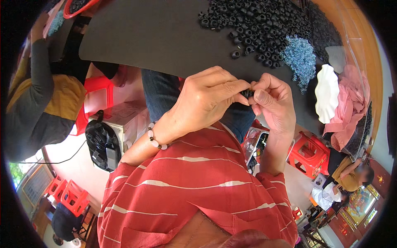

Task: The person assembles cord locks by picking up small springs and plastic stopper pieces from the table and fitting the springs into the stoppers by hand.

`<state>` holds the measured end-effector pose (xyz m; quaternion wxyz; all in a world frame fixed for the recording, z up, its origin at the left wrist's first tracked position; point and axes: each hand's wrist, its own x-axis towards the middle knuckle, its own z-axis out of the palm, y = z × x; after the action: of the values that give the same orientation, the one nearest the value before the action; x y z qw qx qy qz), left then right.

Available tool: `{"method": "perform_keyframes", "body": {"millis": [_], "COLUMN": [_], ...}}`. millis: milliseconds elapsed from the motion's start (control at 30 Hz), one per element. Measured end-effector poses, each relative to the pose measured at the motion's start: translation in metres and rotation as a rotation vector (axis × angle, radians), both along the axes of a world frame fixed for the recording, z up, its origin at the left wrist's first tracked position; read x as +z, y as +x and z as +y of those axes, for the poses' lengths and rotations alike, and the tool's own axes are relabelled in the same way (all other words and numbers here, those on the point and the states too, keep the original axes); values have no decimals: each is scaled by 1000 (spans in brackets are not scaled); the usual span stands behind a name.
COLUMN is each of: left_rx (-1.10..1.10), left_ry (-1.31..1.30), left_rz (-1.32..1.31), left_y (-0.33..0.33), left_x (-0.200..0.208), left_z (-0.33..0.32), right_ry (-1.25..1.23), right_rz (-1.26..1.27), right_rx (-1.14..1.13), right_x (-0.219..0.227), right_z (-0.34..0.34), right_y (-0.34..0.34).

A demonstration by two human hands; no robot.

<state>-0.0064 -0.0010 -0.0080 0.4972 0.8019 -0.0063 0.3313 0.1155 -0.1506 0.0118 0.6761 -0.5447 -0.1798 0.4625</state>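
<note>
Dark grey desk (136,39) fills the top of the view, from roughly 11 o'clock round to 2, with red plastic stools scattered about the room. Got a stool (308,155) between 3 and 4 o'clock, and another person (45,99) off at 9, in dark sleeves and a mustard top.

Anyway, the hands. Both are up at the near edge of the desk, a bit out from the middle toward 2 o'clock, working on one little black piece (247,93). Left hand (209,93) has thumb and forefinger closed on it, other fingers lined up behind, beaded bracelet (153,135) on that wrist. Right hand (273,99) comes at it from the 3 o'clock side, thumb and forefinger pinched on the other end, rest of the fingers curled in. The piece is mostly covered by fingertips, so can't tell its exact shape.

Big heap of black rings (260,25) on the desk at 1 o'clock, with one loose ring (235,54) sitting just off its near edge. Blue pile of tiny bits (300,58) is at 2 o'clock, right up against the heap. Wavy-edged white dish (326,94) sits between 2 and 3, and pink cloth (349,105) is bunched beside it at 3.
</note>
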Motion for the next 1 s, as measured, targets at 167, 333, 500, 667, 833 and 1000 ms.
{"method": "perform_keyframes", "body": {"millis": [167, 333, 500, 667, 833, 1000], "left_rx": [-12, -42, -110, -100, -77, -85], "left_ry": [38, -89, -296, -272, -227, -226], "left_rz": [-33, 36, 173, 137, 113, 112], "left_y": [-1, -4, -7, -7, -7, -6], "left_x": [-2, -3, -2, -4, -6, -7], "left_z": [-2, -4, -3, 0, 1, 0], "right_ry": [2, 30, 53, 82, 102, 39], "right_rz": [17, -4, 78, 148, 147, 52], "right_rx": [43, 35, 32, 46, 70, 55], "right_x": [-2, 1, 1, -4, -3, -1], "right_z": [-3, -2, 0, -2, -2, 1], "right_y": [1, -4, -5, -1, -1, -5]}}
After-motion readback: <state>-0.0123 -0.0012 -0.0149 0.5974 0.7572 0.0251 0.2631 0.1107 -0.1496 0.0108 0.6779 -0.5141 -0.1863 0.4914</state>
